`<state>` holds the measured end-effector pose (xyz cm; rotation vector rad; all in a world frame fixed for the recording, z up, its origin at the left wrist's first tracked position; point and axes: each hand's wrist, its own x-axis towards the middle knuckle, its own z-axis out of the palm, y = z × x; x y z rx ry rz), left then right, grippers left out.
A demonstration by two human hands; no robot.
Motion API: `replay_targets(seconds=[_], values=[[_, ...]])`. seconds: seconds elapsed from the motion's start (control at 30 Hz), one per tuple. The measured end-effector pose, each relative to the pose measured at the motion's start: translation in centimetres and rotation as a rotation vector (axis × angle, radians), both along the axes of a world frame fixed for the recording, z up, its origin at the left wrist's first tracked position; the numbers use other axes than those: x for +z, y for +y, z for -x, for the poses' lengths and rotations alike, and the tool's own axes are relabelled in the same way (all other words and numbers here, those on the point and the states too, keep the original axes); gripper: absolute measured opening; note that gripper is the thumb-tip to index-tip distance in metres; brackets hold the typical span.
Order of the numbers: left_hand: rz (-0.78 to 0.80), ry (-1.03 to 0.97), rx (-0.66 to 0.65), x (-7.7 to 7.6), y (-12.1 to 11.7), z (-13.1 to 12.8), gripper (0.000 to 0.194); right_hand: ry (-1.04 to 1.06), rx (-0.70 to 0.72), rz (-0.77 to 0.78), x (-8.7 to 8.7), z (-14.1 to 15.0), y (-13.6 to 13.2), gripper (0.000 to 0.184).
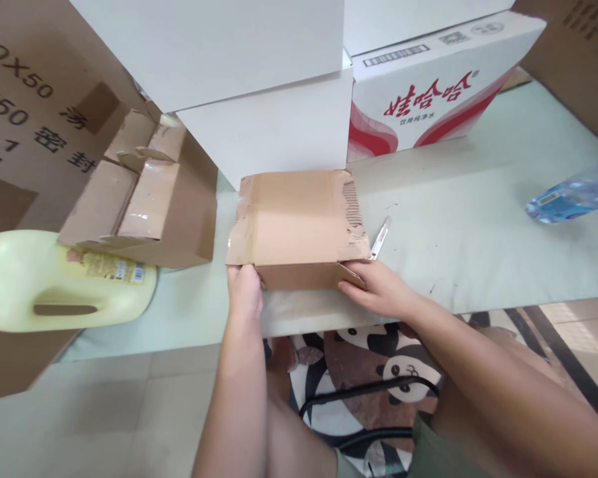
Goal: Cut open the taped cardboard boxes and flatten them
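A small brown cardboard box (296, 219) lies on the light cloth-covered table, close to the front edge. Its side flaps look torn and rough, with ridged corrugation bared at the right. My left hand (246, 289) is closed on the box's front left corner, its fingertips mostly hidden under the flap. At the front right corner, my right hand (373, 287) grips the box with the thumb along a small side flap. Just beyond that hand lies a slim, pale utility knife (381, 237), its lower end partly hidden by the box and hand.
White cartons (279, 126) and a red-and-white water carton (423, 93) stand behind the box. On the left are a brown carton with opened flaps (189, 206) and a yellow jug (14, 285). A plastic bottle (568, 198) lies far right. Below is a panda-patterned mat (359, 372).
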<state>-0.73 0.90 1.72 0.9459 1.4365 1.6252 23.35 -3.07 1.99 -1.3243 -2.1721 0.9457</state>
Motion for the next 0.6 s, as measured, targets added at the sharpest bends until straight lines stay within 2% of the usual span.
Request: replay_targets(seconds=[0.2,0.4,0.5,0.6], values=[[0.007,0.02,0.003,-0.2,0.2,0.1,0.056,0.014,0.05,-0.018,-1.1,0.7,-0.1,0.019],[0.011,0.015,0.009,0.0,0.1,0.0,0.054,-0.099,0.097,-0.087,-1.6,1.0,-0.1,0.023],[0.024,0.013,0.005,0.2,-0.2,0.3,0.056,-0.16,0.012,-0.088,-1.5,0.6,0.2,0.024],[0.097,0.021,0.003,0.2,-0.4,0.6,0.057,-0.129,-0.187,-0.054,-1.5,0.4,0.3,0.022]])
